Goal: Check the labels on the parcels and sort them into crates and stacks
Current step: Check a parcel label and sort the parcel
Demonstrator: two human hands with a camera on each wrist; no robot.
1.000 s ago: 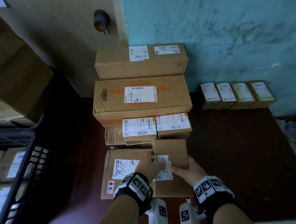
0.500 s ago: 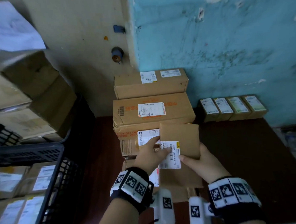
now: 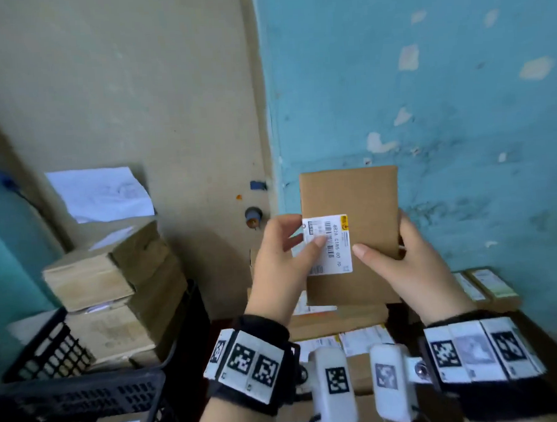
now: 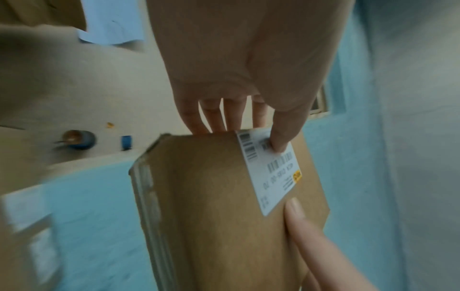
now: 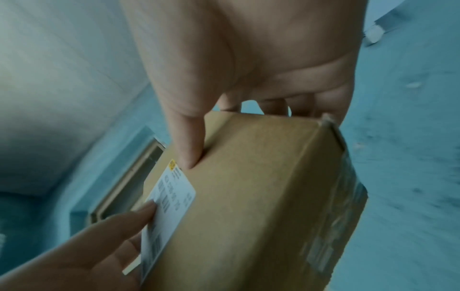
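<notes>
Two hands are seen, left hand (image 3: 278, 269) and right hand (image 3: 412, 268); one parcel (image 3: 364, 206) is held, one label (image 3: 329, 245) is borne; one black crate (image 3: 86, 395) is counted

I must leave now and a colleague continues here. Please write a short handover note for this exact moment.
Left hand: grips the left edge of the small cardboard parcel, thumb on its white label.
Right hand: grips the right edge, thumb on the front.
The parcel is held up at chest height, label facing you.
Black crate at lower left holds labelled parcels; more cardboard boxes are stacked behind it.
Done: parcel picked up.
Left: read the label, place the parcel, go on with the others below.
</notes>
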